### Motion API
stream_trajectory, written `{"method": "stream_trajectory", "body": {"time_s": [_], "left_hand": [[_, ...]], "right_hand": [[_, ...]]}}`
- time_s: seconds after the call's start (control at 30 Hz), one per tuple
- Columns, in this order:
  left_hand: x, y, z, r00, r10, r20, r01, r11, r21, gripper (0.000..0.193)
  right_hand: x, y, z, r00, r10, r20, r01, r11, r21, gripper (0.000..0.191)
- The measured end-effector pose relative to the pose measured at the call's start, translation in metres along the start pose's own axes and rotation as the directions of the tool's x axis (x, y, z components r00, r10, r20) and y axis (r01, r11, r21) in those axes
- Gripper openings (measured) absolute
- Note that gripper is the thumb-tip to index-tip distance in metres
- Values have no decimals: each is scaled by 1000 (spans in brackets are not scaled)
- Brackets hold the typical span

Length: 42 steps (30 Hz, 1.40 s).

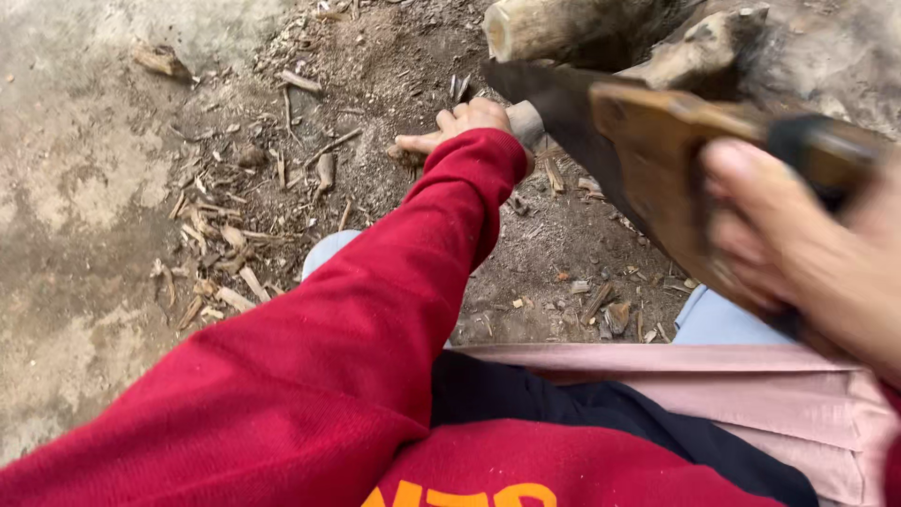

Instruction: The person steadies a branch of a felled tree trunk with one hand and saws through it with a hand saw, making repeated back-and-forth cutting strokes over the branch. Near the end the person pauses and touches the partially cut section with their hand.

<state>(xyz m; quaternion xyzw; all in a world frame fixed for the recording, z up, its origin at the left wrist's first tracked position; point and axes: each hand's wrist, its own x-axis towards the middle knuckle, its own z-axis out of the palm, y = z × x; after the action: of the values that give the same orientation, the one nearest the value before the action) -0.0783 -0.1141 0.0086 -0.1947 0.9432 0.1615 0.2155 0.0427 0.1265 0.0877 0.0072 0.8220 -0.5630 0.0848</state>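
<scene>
Where the ground turns from pale concrete at the left to dark soil in the middle of the frame, the biggest thing being worked is the log pile (601, 42) along the top edge, thick rough trunks that look heavy and stiff and unlikely to shift under a push. Below it, toward the right, comes the hand saw (648, 160), its dark blade running up and left from a brown wooden handle; I judge it light but rigid along the cut, whippy sideways, and best gripped through the handle as it is now. Smaller still is the thin branch (526, 120) at upper centre, a pale round stick, dry and hard by its look, light enough to roll unless pinned. The left hand (462, 127), at the end of a long red sleeve stretched straight out from the lower left, is closed down on that branch, thumb pointing left. The right hand (807, 253), blurred at the right edge, is wrapped around the saw's handle, wrist raised. Wood chips (221, 253) litter the soil.
</scene>
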Motion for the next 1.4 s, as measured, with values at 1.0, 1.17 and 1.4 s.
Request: {"method": "stream_trajectory", "body": {"time_s": [1.0,1.17,1.4], "left_hand": [[-31,-9,20,994,100,-43,-91,979,180,97],[-37,0,-6,954,30,297,-133,934,331,86],[-37,1,10,997,-16,71,6,991,133,95]], "right_hand": [[-12,4,54,969,-245,-26,242,965,-99,28],[-18,3,49,971,-238,-32,231,963,-136,24],[0,-2,50,981,-184,56,190,968,-164,26]]}}
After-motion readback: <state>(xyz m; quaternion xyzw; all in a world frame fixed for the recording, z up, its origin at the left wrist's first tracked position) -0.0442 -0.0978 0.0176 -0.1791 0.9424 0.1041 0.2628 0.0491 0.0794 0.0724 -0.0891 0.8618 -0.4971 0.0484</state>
